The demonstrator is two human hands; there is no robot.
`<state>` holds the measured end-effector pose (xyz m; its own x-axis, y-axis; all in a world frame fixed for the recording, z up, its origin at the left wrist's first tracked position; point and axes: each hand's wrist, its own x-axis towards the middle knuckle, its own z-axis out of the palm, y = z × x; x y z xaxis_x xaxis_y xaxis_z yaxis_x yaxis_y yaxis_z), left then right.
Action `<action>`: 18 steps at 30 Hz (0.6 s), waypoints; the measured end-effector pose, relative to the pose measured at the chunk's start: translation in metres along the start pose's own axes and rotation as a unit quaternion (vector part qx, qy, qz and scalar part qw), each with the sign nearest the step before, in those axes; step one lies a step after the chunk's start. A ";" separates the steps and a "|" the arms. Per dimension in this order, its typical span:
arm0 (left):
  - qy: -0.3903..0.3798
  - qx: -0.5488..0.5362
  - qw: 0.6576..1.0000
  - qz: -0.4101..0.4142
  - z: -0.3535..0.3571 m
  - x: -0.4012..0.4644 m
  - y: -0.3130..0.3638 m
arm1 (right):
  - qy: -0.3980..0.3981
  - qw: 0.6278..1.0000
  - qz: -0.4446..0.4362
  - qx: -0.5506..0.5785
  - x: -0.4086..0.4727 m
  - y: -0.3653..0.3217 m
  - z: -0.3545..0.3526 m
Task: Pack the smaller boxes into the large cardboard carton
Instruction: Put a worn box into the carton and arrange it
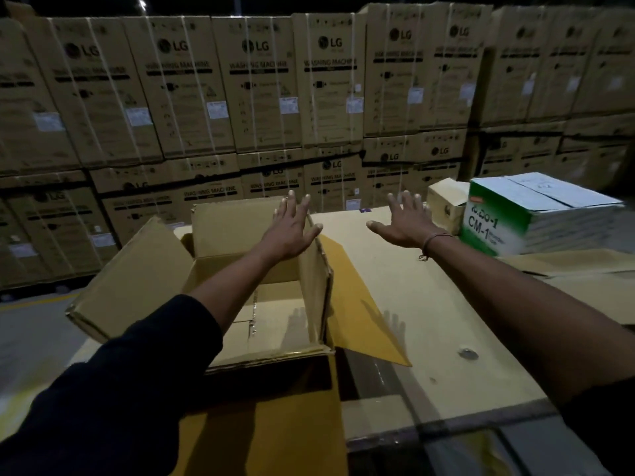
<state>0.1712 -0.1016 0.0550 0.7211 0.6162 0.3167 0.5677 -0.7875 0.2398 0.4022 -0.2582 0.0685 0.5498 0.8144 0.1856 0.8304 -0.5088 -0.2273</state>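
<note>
Dark sleeve [103,389], thin wrist cord [433,240]

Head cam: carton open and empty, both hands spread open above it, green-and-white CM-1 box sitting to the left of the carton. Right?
Not quite: the head view shows the green-and-white CM-1 box to the right of the carton, not the left. The rest holds: the carton is open and looks empty, and the left hand and right hand are both spread open, holding nothing.
</note>
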 end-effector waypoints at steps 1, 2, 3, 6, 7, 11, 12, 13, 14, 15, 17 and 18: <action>-0.001 -0.004 1.000 0.006 0.004 0.003 0.014 | -0.001 1.000 0.009 -0.001 -0.004 0.017 -0.001; -0.002 -0.007 1.000 0.014 0.009 0.005 0.029 | -0.002 1.000 0.017 -0.003 -0.008 0.034 -0.002; -0.004 -0.010 1.000 0.022 0.014 0.008 0.044 | -0.004 1.000 0.026 -0.004 -0.014 0.051 -0.004; -0.010 -0.015 0.999 0.042 0.035 0.015 0.090 | -0.010 0.999 0.049 -0.002 -0.035 0.100 -0.010; -0.012 -0.017 0.999 0.047 0.045 0.017 0.105 | -0.009 0.999 0.053 -0.002 -0.043 0.115 -0.012; -0.035 -0.047 0.996 0.071 0.091 0.022 0.164 | -0.009 0.997 0.072 -0.002 -0.075 0.172 -0.017; -0.043 -0.056 0.995 0.075 0.104 0.022 0.177 | -0.011 0.997 0.079 -0.002 -0.082 0.186 -0.017; -0.053 -0.064 0.993 0.078 0.117 0.022 0.190 | -0.014 0.996 0.087 -0.004 -0.089 0.198 -0.017; -0.064 -0.070 0.992 0.082 0.129 0.022 0.203 | -0.017 0.995 0.094 -0.005 -0.095 0.211 -0.016; -0.075 -0.075 0.991 0.087 0.141 0.022 0.215 | -0.018 0.995 0.102 -0.006 -0.101 0.223 -0.015; -0.094 -0.079 0.987 0.099 0.161 0.025 0.238 | -0.022 0.992 0.121 0.002 -0.110 0.248 -0.011; -0.103 -0.080 0.986 0.104 0.170 0.028 0.249 | -0.026 0.991 0.133 0.011 -0.114 0.260 -0.008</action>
<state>0.4005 -0.2789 -0.0323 0.8900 0.4162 0.1861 0.3406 -0.8783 0.3354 0.5563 -0.4854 -0.0039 0.7437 0.6652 0.0668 0.6536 -0.7023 -0.2821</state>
